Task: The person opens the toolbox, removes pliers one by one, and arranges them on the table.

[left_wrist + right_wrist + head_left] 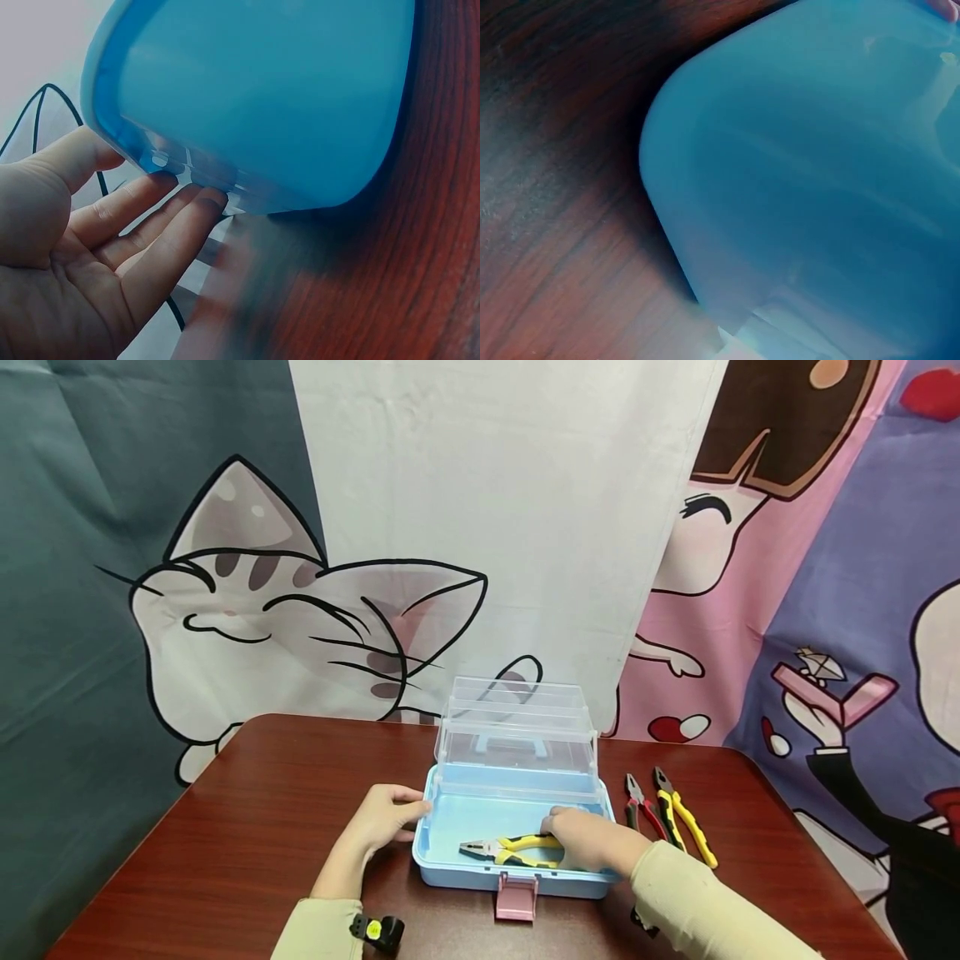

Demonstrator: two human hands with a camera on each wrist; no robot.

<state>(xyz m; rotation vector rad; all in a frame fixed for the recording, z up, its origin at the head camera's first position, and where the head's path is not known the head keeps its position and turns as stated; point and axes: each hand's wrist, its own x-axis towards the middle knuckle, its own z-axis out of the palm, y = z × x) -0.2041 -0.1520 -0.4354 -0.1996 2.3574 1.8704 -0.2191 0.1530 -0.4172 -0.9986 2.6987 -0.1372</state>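
Observation:
A light blue plastic toolbox [450,877] stands on the table with its clear lid [517,710] raised at the back. Inside it, near the front wall, lies a pair of combination pliers [517,847] with yellow and black handles, jaws pointing left. My right hand [588,839] reaches into the box and holds the handle ends, its fingers covering them. At the left side, my left hand [386,818] grips the box's edge; in the left wrist view the thumb [82,154] lies at the rim and the fingers [172,247] touch the outer wall. The right wrist view shows mostly the box's outside.
Right of the box lie pliers with red and black handles [647,810] and another yellow and black pair [684,818]. A pink latch [516,897] hangs down at the box's front. Behind the brown table [300,777] hangs a cartoon-printed cloth [525,527].

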